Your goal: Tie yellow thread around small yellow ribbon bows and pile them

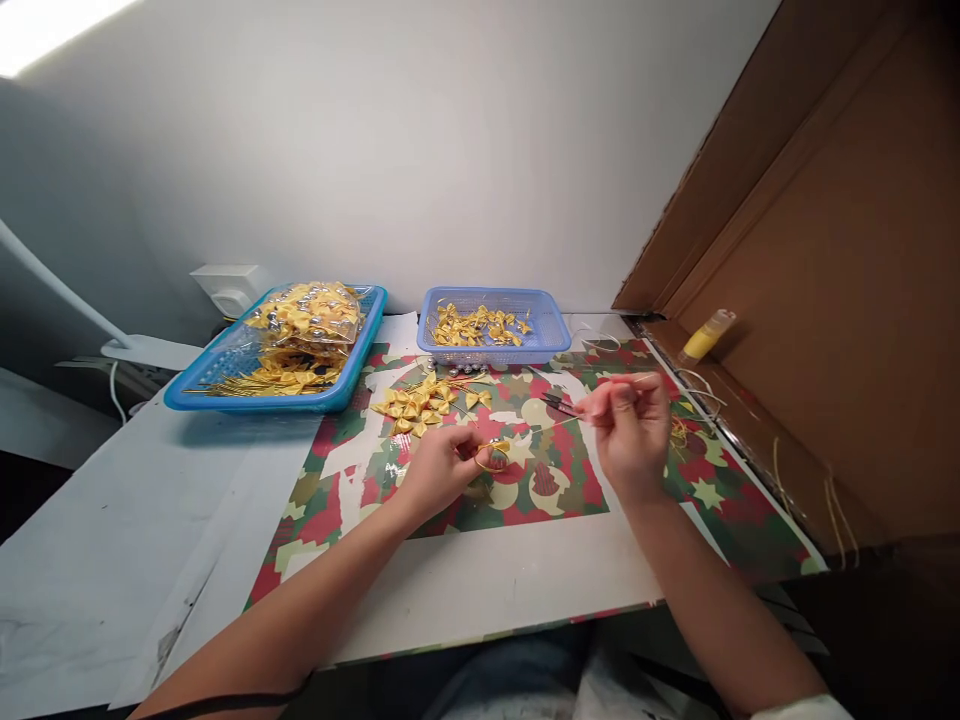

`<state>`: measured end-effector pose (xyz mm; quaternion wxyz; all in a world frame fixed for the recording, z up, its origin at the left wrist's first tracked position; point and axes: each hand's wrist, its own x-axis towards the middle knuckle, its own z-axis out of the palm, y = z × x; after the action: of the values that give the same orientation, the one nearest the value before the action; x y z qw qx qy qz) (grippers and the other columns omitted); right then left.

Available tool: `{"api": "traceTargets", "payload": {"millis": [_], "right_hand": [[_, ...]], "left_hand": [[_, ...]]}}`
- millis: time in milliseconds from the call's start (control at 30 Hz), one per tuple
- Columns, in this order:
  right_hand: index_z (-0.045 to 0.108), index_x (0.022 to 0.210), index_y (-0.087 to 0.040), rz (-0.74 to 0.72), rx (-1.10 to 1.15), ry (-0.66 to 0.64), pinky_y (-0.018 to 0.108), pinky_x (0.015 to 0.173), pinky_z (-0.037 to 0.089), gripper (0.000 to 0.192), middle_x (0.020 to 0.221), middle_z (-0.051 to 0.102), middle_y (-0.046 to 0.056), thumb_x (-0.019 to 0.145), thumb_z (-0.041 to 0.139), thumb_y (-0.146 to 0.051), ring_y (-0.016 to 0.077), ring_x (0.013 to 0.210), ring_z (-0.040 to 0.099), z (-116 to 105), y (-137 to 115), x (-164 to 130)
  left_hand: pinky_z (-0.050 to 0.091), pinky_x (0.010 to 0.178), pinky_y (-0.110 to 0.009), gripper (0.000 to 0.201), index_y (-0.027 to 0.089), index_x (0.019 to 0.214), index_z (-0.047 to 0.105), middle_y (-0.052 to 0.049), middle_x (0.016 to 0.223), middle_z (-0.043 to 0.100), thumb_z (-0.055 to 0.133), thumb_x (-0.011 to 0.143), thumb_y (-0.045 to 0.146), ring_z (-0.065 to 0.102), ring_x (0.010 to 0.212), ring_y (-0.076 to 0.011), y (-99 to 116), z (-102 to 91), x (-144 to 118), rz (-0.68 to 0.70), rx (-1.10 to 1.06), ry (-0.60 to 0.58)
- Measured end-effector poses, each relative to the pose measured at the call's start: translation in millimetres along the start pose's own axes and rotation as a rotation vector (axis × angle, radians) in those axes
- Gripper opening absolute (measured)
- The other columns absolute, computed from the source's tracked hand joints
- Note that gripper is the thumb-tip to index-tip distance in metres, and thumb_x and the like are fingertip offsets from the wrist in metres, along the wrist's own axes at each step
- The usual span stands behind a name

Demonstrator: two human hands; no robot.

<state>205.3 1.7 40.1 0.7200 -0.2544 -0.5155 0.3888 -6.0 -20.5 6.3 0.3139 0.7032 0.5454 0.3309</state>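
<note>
Left hand: just left of frame centre, fingers curled tight, pinching a small gold bow at the fingertips.
Right hand: right of centre, raised a little, thumb and forefinger pinched shut on a thin gold thread.
Thread: stretched leftward from the right fingertips to the bow.
Bow: between both hands, nearer the left, above the patterned mat.
Bow pile: on the mat, just above the left hand.
Small basket: upper centre, bows inside.
Large tray: upper left, bagged bows inside.
Glue bottle: upper right, leaning against cardboard.
</note>
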Motion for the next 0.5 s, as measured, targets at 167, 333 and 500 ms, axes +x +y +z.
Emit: {"api": "traceTargets", "payload": {"millis": [167, 333, 500], "right_hand": [[0.051, 0.079, -0.024, -0.119, -0.031, 0.098, 0.022, 0.052, 0.045, 0.024, 0.05, 0.044, -0.011, 0.08, 0.071, -0.039, 0.0067, 0.044, 0.039, -6, -20, 32], [0.05, 0.079, -0.023, -0.156, -0.088, 0.035, 0.022, 0.049, 0.039, 0.028, 0.05, 0.038, -0.01, 0.08, 0.07, -0.042, 0.0068, 0.045, 0.036, -4, -28, 50], [0.05, 0.08, -0.024, -0.154, -0.119, -0.012, 0.022, 0.05, 0.038, 0.027, 0.053, 0.036, -0.009, 0.082, 0.068, -0.044, 0.0071, 0.046, 0.034, -3, -23, 58]], "left_hand": [[0.037, 0.051, -0.022, 0.022, 0.015, 0.065, 0.065, -0.002, 0.059, 0.063, 0.056, 0.078, 0.03, 0.051, 0.054, -0.0115, -3, 0.0, 1, -0.05, -0.022, -0.052], [0.038, 0.051, -0.022, 0.022, 0.015, 0.066, 0.065, -0.002, 0.062, 0.064, 0.057, 0.078, 0.031, 0.053, 0.056, -0.0122, -2, 0.6, 2, -0.063, -0.053, -0.084], [0.039, 0.049, -0.022, 0.024, 0.015, 0.066, 0.064, -0.003, 0.062, 0.064, 0.06, 0.076, 0.036, 0.055, 0.056, -0.0131, -1, -1.8, 2, -0.173, -0.174, -0.149]]}}
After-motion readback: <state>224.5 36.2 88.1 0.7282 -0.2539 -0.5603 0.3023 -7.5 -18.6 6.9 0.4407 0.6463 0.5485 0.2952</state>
